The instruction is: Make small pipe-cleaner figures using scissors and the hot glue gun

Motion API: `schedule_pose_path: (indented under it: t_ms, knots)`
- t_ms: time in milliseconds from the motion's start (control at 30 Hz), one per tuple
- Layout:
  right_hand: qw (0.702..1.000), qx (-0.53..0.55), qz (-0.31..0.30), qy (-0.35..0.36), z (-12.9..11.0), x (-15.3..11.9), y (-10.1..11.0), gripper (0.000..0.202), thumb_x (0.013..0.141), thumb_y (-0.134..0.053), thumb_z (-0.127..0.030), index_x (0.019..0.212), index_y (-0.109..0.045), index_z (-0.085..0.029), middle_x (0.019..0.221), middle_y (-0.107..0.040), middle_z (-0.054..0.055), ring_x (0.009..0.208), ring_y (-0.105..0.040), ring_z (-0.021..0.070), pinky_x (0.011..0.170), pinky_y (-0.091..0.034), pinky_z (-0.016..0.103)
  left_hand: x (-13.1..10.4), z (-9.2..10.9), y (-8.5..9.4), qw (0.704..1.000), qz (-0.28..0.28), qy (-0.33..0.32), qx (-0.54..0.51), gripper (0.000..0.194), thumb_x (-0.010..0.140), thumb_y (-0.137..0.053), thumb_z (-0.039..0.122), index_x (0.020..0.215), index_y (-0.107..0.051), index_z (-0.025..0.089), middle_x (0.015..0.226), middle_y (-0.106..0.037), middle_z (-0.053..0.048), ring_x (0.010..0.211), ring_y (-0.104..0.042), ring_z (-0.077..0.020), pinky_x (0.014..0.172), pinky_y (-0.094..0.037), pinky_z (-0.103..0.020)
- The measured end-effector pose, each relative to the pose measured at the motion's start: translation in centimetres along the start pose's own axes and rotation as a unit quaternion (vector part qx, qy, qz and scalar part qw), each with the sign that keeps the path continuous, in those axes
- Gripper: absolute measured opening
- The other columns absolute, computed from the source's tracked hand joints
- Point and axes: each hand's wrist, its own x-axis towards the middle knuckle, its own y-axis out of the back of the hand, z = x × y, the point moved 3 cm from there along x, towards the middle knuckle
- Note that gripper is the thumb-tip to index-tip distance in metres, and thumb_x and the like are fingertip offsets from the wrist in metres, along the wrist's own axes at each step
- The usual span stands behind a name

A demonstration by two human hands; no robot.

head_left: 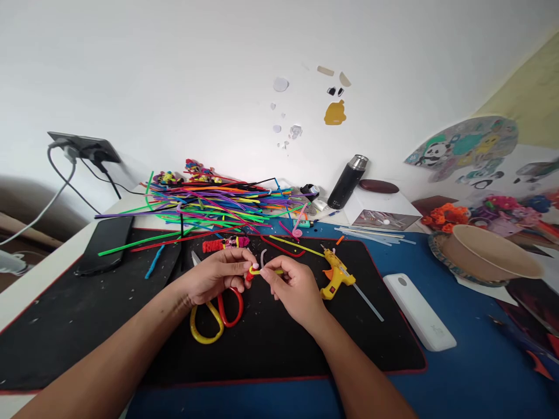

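Hands (262, 276) near each other above the black mat (262, 361), fingertips drawn together in pinches. In the left hand (220, 273), a small red piece (249, 276) with a yellow strand (255, 272); in the right hand (293, 285), that same strand, apparently gripped from both sides for steadiness. Between the two, a pale strand (262, 256), unclear by which held. Beneath the left hand, scissors (220, 308), handles toward the body, probably for easy pick-up. To the right on the mat, a yellow glue gun (336, 273), nozzle pointing away. Farther back, pipe cleaners (218, 198) heaped along the worktop (218, 404), presumably for easy reach. Most room for moving toward the mat's near red edge; tighter over the scissors. Past the right edge, a white power bank (419, 311).
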Motion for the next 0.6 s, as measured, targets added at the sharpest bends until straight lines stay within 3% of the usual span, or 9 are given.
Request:
schedule_pose_path:
  t_ms: [400, 600]
  knots:
    - [1.000, -0.002, -0.011, -0.010, 0.17, -0.05, -0.17, 0.024, 0.095, -0.069, -0.043, 0.090, -0.072, -0.020, 0.058, -0.059, -0.003, 0.049, -0.056, 0.0117, 0.049, -0.044, 0.022, 0.09, -0.34, 0.46, 1.000, -0.007, 0.000, -0.009, 0.026, 0.076, -0.094, 0.028, 0.091, -0.079, 0.013, 0.071, -0.073, -0.006, 0.059, -0.071, -0.0129, 0.056, -0.060, -0.017]
    - [1.000, -0.006, 0.003, -0.003, 0.35, -0.10, 0.00, 0.028, 0.096, -0.067, -0.047, 0.090, -0.071, -0.020, 0.060, -0.059, -0.003, 0.050, -0.058, 0.0123, 0.050, -0.045, 0.022, 0.07, -0.07, 0.20, 1.000, 0.004, 0.002, -0.022, 0.021, 0.077, -0.091, 0.024, 0.091, -0.081, 0.013, 0.075, -0.075, -0.007, 0.066, -0.074, -0.0161, 0.057, -0.061, -0.018]
